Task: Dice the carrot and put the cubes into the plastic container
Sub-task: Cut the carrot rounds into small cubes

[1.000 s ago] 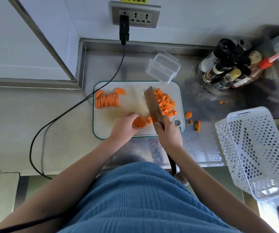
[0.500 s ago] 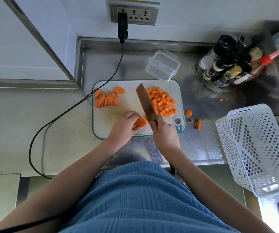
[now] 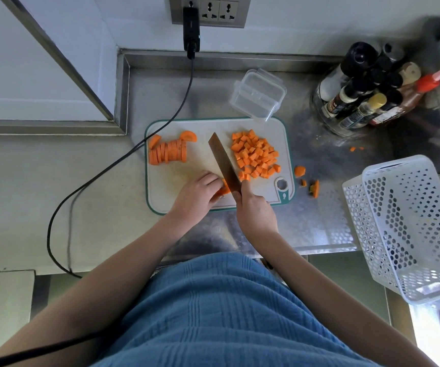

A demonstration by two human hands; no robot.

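Counter: steel worktop w/ a white cutting board [image 3: 187, 181] sitting near the back wall, socket above it.
Change: knife [image 3: 224, 161] blade is sitting further left vs a sec ago, now pressing right up against the carrot piece [image 3: 223, 191] by the fingertips. Diced heap is lying fully clear on the blade's right.
Meaning: prob mid-cut on that piece, so dicing is still going, nothing getting transferred yet imo.
Left hand [image 3: 197, 197]: curling over the carrot piece, pinning it to the board.
Right hand [image 3: 256, 213]: gripping the knife handle, handle mostly hidden under the hand.
Cubes: one heap of carrot cubes [image 3: 257, 154] on the board's right half, too many to count, dozens prob.
Slices: one row of carrot slices [image 3: 168, 152] waiting at the board's left, approx 10, plus 2 loose ones beside it.
Strays: 3 carrot bits [image 3: 299, 171] off the board to the right, 2 tiny ones further back.
Plastic container [image 3: 258, 95]: 1, looking empty, sitting just behind the board's far edge.
Baskets: 2 white baskets [image 3: 412, 223] nesting at right.
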